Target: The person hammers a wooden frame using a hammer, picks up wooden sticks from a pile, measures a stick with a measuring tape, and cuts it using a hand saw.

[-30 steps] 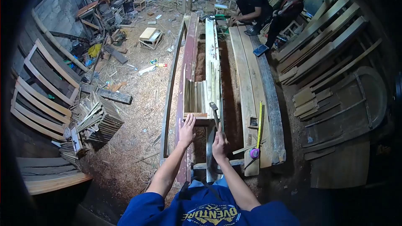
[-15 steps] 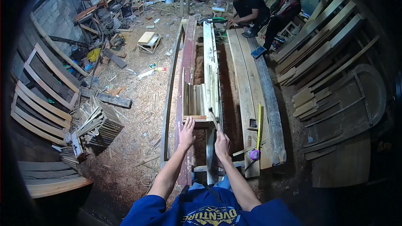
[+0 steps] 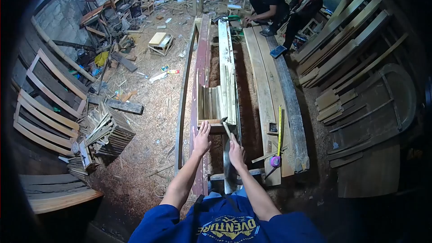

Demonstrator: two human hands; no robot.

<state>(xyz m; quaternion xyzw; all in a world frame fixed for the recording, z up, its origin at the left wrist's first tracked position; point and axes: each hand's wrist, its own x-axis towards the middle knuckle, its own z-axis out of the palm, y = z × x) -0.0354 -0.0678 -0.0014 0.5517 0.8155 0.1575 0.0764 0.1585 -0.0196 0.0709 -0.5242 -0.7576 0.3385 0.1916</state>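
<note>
- At six o'clock, nearest the camera, is the wearer's blue shirt point(image 3: 220, 225).
- Between five and six o'clock, the right hand point(image 3: 236, 154) is closed around the handle of a hammer point(image 3: 228, 130), which slants toward the centre.
- Between six and seven, the left hand point(image 3: 202, 140) lies open, fingers extended, their tips at the end piece point(image 3: 208, 122) of a slatted wooden box point(image 3: 210, 101); it grips nothing visible.
- The box sits at the dial's centre, over a reddish beam point(image 3: 203, 58); the hammer's head is at the end piece's right end, contact unclear.
- Between four and five, a pink tape measure point(image 3: 275, 161) lies on planks point(image 3: 264, 81), its yellow blade drawn out.
- Between eight and nine, slats point(image 3: 118, 128) are stacked.
- Toward eleven, a small stool point(image 3: 158, 38) stands on the littered floor.
- At one o'clock, farther off, a person point(image 3: 272, 0) crouches beside another person point(image 3: 310, 6).
</note>
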